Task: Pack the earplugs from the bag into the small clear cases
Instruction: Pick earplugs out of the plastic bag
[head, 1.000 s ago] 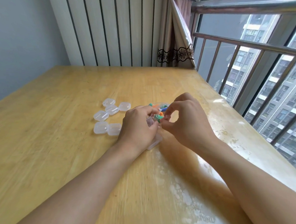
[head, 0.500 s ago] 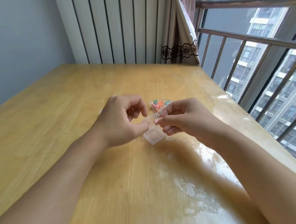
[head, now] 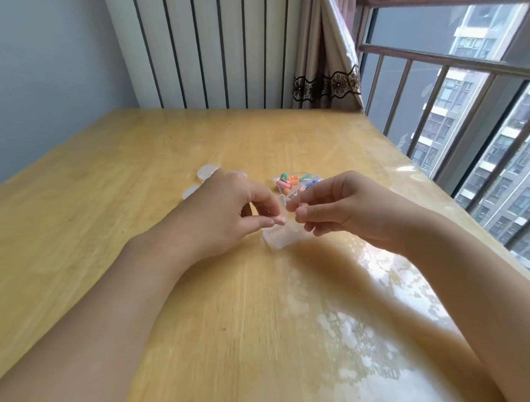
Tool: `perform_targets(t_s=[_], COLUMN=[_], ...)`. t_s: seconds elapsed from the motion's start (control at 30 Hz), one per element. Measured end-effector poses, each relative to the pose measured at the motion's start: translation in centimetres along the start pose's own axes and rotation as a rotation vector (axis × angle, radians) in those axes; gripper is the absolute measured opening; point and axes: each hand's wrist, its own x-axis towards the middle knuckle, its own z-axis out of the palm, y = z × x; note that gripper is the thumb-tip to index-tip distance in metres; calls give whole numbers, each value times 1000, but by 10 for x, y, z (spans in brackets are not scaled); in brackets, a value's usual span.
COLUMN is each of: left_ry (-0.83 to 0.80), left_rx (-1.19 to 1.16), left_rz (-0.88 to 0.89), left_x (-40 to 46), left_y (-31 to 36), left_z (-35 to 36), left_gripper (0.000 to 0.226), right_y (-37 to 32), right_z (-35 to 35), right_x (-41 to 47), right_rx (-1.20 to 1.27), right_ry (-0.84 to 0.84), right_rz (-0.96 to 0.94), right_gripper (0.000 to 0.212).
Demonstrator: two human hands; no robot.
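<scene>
A small clear case (head: 282, 235) stands open on the wooden table (head: 104, 209) between my hands, its lid tipped up. My left hand (head: 227, 212) pinches the case's lid edge with thumb and forefinger. My right hand (head: 334, 206) pinches the same lid from the other side. Just behind them lies a clear bag (head: 296, 182) of coloured earplugs in orange, green, pink and blue. Other small clear cases (head: 205, 171) lie behind my left hand, mostly hidden by it.
The table's right edge runs along a window with a metal railing (head: 453, 62). A curtain (head: 327, 59) hangs at the far right corner, and a ribbed white panel (head: 203, 47) stands behind the table.
The hands have moved slightly apart and lifted off the bag; the open case now shows between them. The view has shifted so the left hand covers most of the spare cases.
</scene>
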Motion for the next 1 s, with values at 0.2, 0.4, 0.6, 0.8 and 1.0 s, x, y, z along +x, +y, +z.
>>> perform_targets(t_s=[0.2, 0.4, 0.6, 0.8, 1.0], left_ry=[-96, -103, -102, 20, 34], left_rx=[239, 253, 55, 0, -95], left_rz=[18, 3, -58, -133, -206], left_x=[0, 1, -2, 2, 2], left_y=[2, 1, 0, 5, 2], left_z=[5, 9, 17, 26, 31], left_gripper=[10, 13, 25, 12, 9], right_y=[3, 3, 7, 10, 14], right_z=[15, 18, 20, 23, 25], right_x=[2, -1, 2, 5, 7], right_rx=[-381, -430, -401, -279, -293], right_ry=[104, 200, 241, 238, 267], right_rz=[-112, -175, -128, -73, -45], right_gripper=[12, 11, 5, 9, 16])
